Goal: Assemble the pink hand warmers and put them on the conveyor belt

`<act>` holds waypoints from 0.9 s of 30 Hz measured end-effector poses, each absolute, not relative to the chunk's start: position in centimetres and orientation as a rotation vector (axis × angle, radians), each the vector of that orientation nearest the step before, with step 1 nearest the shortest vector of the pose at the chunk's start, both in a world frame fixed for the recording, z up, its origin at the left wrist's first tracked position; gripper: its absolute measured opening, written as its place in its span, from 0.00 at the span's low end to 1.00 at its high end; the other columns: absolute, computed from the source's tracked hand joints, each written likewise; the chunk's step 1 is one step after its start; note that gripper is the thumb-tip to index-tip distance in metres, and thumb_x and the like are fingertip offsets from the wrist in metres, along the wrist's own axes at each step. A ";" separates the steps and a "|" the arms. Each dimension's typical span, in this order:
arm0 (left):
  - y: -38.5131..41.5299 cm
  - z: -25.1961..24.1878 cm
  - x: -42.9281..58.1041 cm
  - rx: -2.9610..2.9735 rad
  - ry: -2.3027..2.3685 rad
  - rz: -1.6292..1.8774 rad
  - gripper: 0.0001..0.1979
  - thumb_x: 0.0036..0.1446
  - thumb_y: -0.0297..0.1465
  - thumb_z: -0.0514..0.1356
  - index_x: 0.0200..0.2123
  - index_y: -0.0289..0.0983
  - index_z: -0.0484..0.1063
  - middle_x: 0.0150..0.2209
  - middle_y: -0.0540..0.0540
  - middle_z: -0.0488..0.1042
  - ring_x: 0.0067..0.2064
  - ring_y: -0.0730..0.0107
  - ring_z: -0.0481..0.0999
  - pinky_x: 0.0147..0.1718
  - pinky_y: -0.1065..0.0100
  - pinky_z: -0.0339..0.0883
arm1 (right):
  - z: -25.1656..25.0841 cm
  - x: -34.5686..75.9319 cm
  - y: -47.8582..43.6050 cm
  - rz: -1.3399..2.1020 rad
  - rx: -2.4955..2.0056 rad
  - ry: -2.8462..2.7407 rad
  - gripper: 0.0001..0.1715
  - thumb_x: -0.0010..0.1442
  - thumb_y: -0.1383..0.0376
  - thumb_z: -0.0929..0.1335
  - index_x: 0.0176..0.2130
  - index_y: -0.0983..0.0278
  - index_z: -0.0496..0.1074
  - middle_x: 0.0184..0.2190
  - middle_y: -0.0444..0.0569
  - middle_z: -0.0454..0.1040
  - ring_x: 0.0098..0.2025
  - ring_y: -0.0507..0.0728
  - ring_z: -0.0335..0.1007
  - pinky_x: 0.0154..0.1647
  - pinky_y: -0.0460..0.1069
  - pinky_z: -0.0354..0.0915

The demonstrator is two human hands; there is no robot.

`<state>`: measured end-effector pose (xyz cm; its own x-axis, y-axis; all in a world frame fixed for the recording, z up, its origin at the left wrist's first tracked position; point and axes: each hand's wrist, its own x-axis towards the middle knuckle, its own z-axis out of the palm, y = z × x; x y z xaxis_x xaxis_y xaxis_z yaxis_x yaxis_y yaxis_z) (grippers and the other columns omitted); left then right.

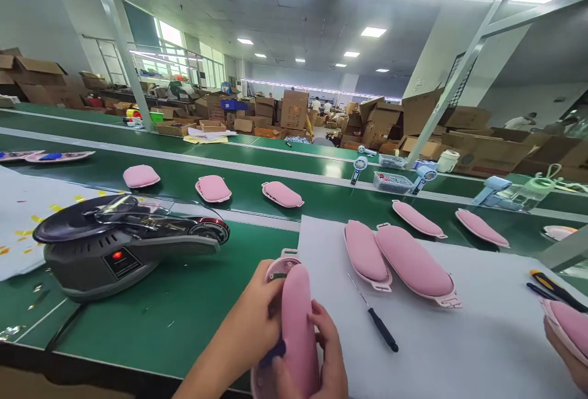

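Note:
Low in the middle, my left hand (pixel 260 319) is closed around a pink plastic shell (pixel 282 267) with an open inside and a looped tab at its top. A long padded pink cover (pixel 298 319) stands against the shell, partly hiding it. My right hand (pixel 329 350) grips this cover from its right side, fingers curled over the edge. Something dark blue (pixel 274 353) shows between the two pieces; I cannot make out what it is. To the right of my hands, a thin screwdriver (pixel 381 328) with a black handle lies on the white sheet.
A black tape dispenser (pixel 133 239) stands at left. Two pink padded pieces (pixel 413 258) lie on the white sheet (pixel 478 350). More pink pieces (pixel 282 193) sit along the green belt (pixel 321 172). At the right edge, another person's hand (pixel 565 350) holds a pink piece.

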<state>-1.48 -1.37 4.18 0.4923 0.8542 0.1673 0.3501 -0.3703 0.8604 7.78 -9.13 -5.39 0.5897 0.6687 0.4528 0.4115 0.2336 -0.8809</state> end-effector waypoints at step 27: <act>-4.2 2.3 1.4 1.633 1.214 1.205 0.25 0.50 0.24 0.54 0.52 0.43 0.70 0.52 0.47 0.74 0.54 0.59 0.72 0.53 0.61 0.64 | -4.2 9.5 -10.2 0.737 -1.064 -0.834 0.33 0.57 0.54 0.70 0.58 0.61 0.62 0.57 0.58 0.68 0.56 0.65 0.67 0.51 0.56 0.69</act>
<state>1.43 -4.15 2.30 0.1033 0.9644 0.2433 0.2503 -0.2619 0.9321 9.54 -10.18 -4.19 0.4939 0.8409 0.2210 -0.1157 0.3155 -0.9418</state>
